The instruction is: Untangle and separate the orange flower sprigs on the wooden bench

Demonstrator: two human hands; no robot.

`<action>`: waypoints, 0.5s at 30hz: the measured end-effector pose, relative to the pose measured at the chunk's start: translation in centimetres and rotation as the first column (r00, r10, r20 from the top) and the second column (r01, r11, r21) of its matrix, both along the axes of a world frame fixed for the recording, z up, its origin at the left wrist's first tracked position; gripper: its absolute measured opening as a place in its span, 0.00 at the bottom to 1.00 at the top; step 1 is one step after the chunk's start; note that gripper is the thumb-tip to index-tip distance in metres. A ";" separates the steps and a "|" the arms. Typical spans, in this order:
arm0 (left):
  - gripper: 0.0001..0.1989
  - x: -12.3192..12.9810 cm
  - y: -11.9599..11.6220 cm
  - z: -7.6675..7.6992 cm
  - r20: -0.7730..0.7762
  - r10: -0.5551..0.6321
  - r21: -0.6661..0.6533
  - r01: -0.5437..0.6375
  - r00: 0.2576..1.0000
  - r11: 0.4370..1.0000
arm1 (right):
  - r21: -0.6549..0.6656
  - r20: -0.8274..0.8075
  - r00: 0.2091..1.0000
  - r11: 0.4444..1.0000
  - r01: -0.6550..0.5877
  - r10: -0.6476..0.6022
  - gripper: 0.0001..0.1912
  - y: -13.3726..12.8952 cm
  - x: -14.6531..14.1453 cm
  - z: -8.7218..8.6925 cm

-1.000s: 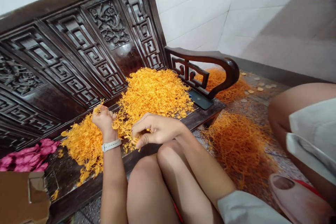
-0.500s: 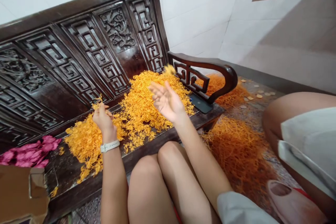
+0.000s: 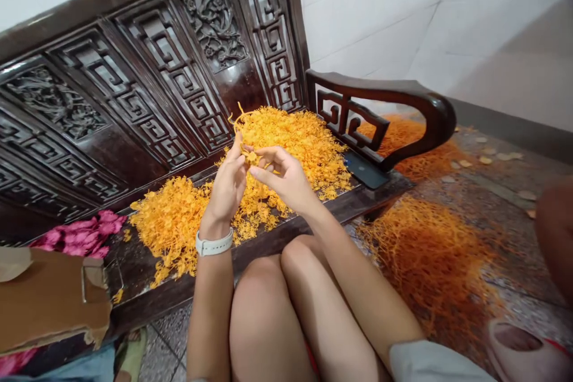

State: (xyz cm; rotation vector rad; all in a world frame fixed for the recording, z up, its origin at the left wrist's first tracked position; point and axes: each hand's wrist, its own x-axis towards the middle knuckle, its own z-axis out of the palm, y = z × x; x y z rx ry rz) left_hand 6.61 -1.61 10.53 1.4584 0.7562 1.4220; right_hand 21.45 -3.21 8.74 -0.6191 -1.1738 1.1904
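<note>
Above the dark wooden bench my two hands meet at a small yellow flower-shaped piece (image 3: 252,157). My left hand (image 3: 224,190), with a pale band at the wrist, is closed on the piece, and thin yellow strands stick up past its fingertips. My right hand (image 3: 289,182) touches the same piece from the right, thumb and fingers pinched around its edge. Just behind the hands lies a large heap of similar yellow pieces (image 3: 308,140). A smaller yellow heap (image 3: 168,224) rests left of my left wrist.
The carved bench (image 3: 147,304) has a curved armrest (image 3: 436,113), with a dark phone (image 3: 364,170) beside it. Magenta pieces (image 3: 92,236) and a cardboard box (image 3: 54,295) are at left. Orange strands (image 3: 434,250) cover the floor at right, near another person's knee (image 3: 555,233).
My right hand was open over the large heap, with a blurred yellow piece in the air beyond it. It has come left to meet my left hand. The view has turned slightly left.
</note>
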 end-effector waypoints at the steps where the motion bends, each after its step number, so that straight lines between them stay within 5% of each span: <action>1: 0.18 0.1 -0.1 0.0 -0.010 -0.023 -0.023 0.023 1.000 0.999 | 0.029 0.028 0.999 0.999 0.045 -0.046 0.22 0.2 -0.1 -0.4; 7: 0.14 0.4 -0.4 -0.6 -0.177 0.089 0.013 -0.088 0.980 0.996 | 0.195 0.227 0.949 0.965 0.176 -0.219 0.11 1.5 0.7 -2.6; 11: 0.09 0.0 0.5 -1.5 -0.150 0.291 0.097 -0.279 0.945 0.955 | 0.286 0.440 0.863 0.950 0.126 -0.247 0.08 0.9 1.8 -1.3; 13: 0.06 -1.0 1.4 -1.9 -0.046 0.427 0.053 -0.425 0.903 0.904 | 0.285 0.474 0.880 0.950 -0.124 -0.028 0.08 -0.3 2.4 0.4; 14: 0.06 -1.6 1.9 -2.1 0.012 0.506 0.000 -0.506 0.863 0.863 | 0.272 0.491 0.851 0.894 -0.355 0.189 0.08 -1.1 2.8 1.4; 15: 0.05 -2.4 2.3 -2.3 0.073 0.583 -0.060 -0.580 0.809 0.812 | 0.248 0.516 0.734 0.744 -0.621 0.441 0.08 -2.0 3.1 2.3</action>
